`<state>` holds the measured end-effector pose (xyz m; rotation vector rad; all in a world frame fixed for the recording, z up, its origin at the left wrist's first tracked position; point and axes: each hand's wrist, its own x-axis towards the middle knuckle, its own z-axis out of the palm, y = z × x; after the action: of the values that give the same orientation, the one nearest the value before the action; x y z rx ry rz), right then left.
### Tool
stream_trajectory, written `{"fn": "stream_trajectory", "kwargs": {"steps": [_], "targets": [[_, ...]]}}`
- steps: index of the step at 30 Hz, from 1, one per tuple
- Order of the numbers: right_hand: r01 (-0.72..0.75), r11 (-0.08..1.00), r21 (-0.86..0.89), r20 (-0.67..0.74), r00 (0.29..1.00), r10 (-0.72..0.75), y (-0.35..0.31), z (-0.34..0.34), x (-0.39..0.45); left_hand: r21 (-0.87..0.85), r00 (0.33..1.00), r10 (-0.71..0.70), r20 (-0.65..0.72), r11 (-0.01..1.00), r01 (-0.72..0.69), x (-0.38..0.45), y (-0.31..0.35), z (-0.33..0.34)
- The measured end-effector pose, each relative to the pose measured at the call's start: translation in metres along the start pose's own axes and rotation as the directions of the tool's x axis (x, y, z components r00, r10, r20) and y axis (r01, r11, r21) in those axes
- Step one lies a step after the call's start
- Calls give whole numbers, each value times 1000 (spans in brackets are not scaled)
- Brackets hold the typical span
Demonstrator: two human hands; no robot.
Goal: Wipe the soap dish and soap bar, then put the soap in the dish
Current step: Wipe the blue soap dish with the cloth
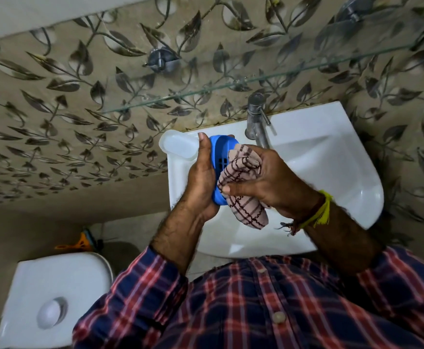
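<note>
My left hand [201, 177] grips a blue slotted soap dish [222, 152] on its edge above the left rim of the white sink [331, 152]. My right hand [263, 182] is closed on a checked beige cloth [243, 195] that is pressed into the hollow of the dish. A translucent white lid or tray [178, 144] lies on the sink's back left corner, just behind my left thumb. No soap bar shows in this view.
A steel tap [257, 122] stands at the back of the basin, close to the right of the dish. A glass shelf [206, 91] juts from the leaf-patterned wall above. A white toilet cistern [55, 293] sits low on the left.
</note>
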<state>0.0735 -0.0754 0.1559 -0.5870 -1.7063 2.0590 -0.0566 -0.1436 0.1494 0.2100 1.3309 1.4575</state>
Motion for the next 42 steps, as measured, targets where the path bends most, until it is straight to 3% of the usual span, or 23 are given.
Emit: {"fn": "stream_trajectory", "kwargs": {"steps": [5, 10, 13, 16, 19, 21, 24, 30, 34, 39, 42], "targets": [[6, 982, -190, 83, 996, 10, 0, 1, -5, -40, 997, -73, -4, 997, 72, -1, 2, -3], [71, 925, -373, -41, 995, -93, 5, 13, -8, -115, 995, -96, 21, 989, 97, 5, 9, 0], [117, 953, -278, -109, 982, -153, 3, 12, -6, -127, 993, -92, 74, 987, 100, 3, 13, -2], [89, 994, -63, -142, 985, -98, 0, 1, -4, -112, 980, 120, 156, 988, -103, -1, -1, -9], [33, 990, 137, -109, 994, -18, -3, -4, -4, 0, 886, 390, 252, 915, -403, -1, -25, -5], [10, 977, 212, -70, 997, 5, -3, -3, -2, 12, 853, 459, 249, 879, -477, -3, -30, 5], [3, 979, 205, -84, 996, 15, -7, 3, 1, -130, 885, 442, 144, 895, -426, -7, -23, 15], [68, 997, -24, -64, 996, -69, -13, 0, -4, -301, 940, 327, 99, 910, -285, -6, -17, 14], [85, 996, -36, -27, 996, -86, -19, -3, 6, -266, 971, 225, 75, 943, -198, -6, -16, 15], [85, 989, -119, -20, 996, -88, -9, 2, 1, -241, 974, 222, 43, 949, -206, -7, -5, 10], [113, 991, -67, -50, 992, -117, -9, -1, 3, -200, 979, 187, 85, 966, -167, -8, -13, 11]]}}
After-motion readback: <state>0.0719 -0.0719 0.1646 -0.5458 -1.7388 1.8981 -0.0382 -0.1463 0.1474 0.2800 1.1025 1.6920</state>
